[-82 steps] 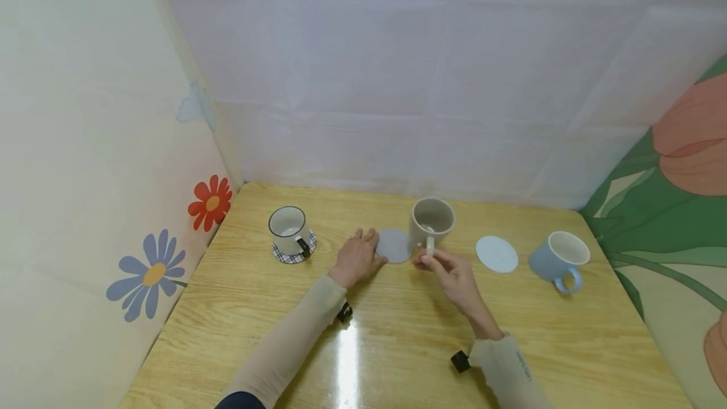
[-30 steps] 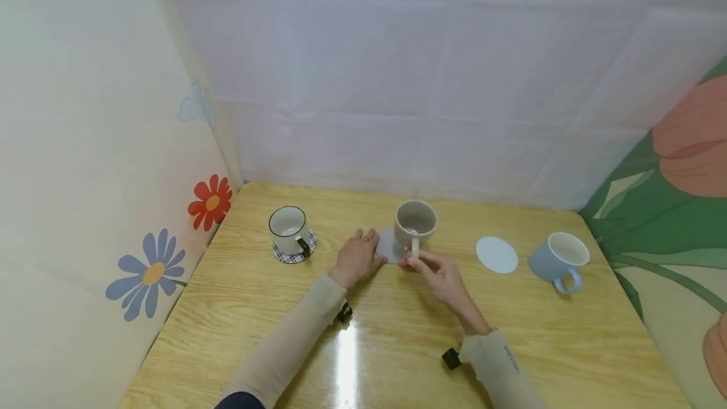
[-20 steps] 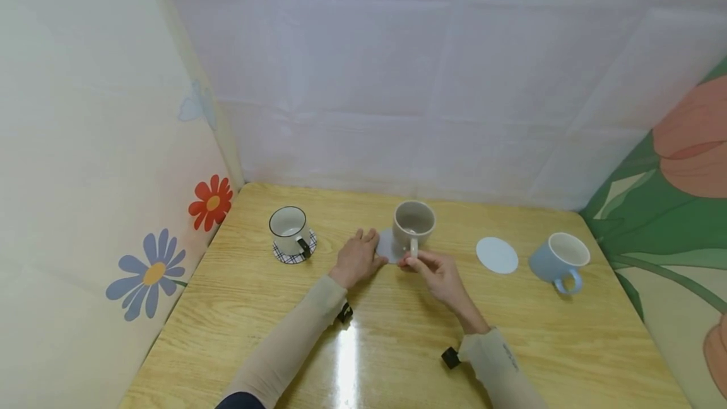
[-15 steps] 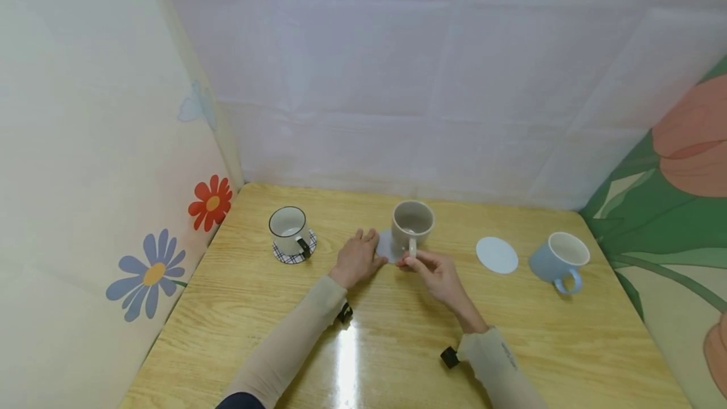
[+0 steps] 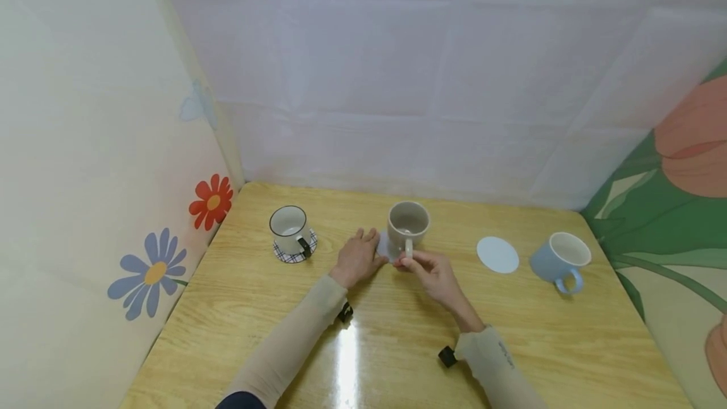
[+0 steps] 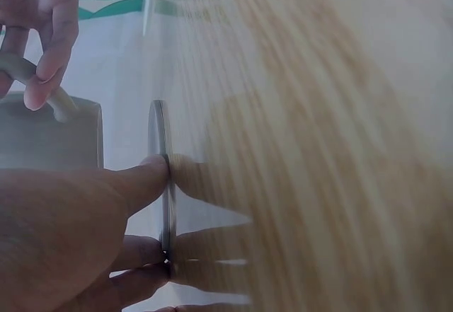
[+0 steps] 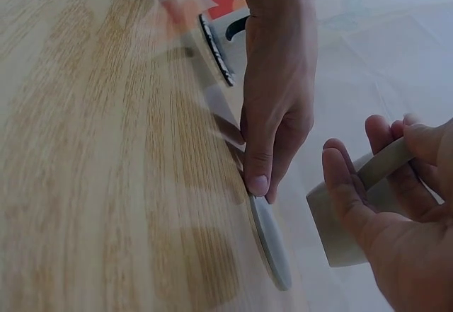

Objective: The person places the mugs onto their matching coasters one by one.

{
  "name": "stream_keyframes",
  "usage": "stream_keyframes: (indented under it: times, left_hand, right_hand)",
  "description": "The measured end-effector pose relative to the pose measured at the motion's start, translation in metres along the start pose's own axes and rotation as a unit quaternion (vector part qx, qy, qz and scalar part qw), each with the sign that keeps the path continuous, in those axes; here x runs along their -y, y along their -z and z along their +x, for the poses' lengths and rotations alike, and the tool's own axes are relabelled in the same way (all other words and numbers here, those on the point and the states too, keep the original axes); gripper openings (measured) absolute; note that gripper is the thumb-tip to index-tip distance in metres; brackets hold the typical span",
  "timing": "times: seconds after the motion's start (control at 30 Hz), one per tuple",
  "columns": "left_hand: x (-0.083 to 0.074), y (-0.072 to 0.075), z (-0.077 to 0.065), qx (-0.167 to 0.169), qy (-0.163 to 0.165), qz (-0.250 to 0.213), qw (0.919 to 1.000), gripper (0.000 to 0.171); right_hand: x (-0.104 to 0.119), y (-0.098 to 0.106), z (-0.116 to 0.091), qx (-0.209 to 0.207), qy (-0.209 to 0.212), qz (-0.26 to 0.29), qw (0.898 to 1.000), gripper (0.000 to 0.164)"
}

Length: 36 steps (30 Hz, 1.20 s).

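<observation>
My right hand (image 5: 438, 278) grips the handle of a grey-beige mug (image 5: 396, 235) with thumb and fingers. The mug is upright, over a round grey coaster (image 5: 383, 247) and hiding much of it. In the left wrist view, a gap shows between the mug's base and the coaster (image 6: 157, 124). Flat on the table, my left hand (image 5: 356, 260) touches the coaster's left edge with thumb and fingers fairly straight. The right wrist view shows the left thumb at the rim of the coaster (image 7: 271, 245), the mug (image 7: 340, 230) being off to its right.
A white mug (image 5: 289, 232) with black rim and handle stands on a checked coaster (image 5: 288, 258) at left. To the right lie a pale blue coaster (image 5: 497, 255) and, beside it, a blue mug (image 5: 548, 262). All rest on a wooden table (image 5: 386, 346) backed by a white sheet.
Held in my right hand, the grey-beige mug has moved left, from beside the grey coaster to over it. My left hand has stayed at the coaster's edge.
</observation>
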<state>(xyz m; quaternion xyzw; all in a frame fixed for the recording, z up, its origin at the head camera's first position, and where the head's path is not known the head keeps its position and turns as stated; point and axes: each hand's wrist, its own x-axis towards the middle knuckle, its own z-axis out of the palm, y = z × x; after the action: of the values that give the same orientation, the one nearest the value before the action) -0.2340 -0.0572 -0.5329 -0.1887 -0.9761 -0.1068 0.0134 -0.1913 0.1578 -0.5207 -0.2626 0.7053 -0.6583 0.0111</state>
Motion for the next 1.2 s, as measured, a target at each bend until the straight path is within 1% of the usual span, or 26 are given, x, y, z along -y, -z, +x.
stream_keyframes:
  times: [0.17, 0.47, 0.67, 0.87, 1.07, 1.2]
  left_hand:
    - [0.0001, 0.0, 0.0004, 0.0, 0.001, 0.002, 1.0, 0.068]
    - [-0.0004, 0.0006, -0.0001, 0.001, 0.005, -0.007, 1.0, 0.067]
    - [-0.0011, 0.0016, 0.0006, 0.01, 0.008, -0.004, 0.9999, 0.068]
    - [-0.0024, 0.0041, 0.0012, 0.023, 0.014, -0.017, 0.9995, 0.071]
    - [-0.0023, 0.0042, 0.0005, 0.024, 0.014, -0.02, 0.9994, 0.072]
    - [-0.0016, 0.0036, -0.0002, 0.02, 0.011, -0.021, 0.9995, 0.068]
  right_hand:
    - [0.0, -0.001, 0.0006, 0.006, -0.002, -0.008, 1.0, 0.018]
    - [-0.0033, -0.0034, 0.0029, 0.001, -0.009, -0.004, 1.0, 0.02]
    - [-0.0045, -0.004, 0.004, 0.007, -0.006, 0.006, 1.0, 0.02]
    - [-0.006, -0.0046, 0.0059, 0.008, -0.002, 0.004, 1.0, 0.018]
    - [-0.0072, -0.0063, 0.0071, 0.011, 0.001, 0.002, 1.0, 0.018]
    - [-0.0087, -0.0077, 0.0067, 0.017, 0.008, 0.009, 1.0, 0.018]
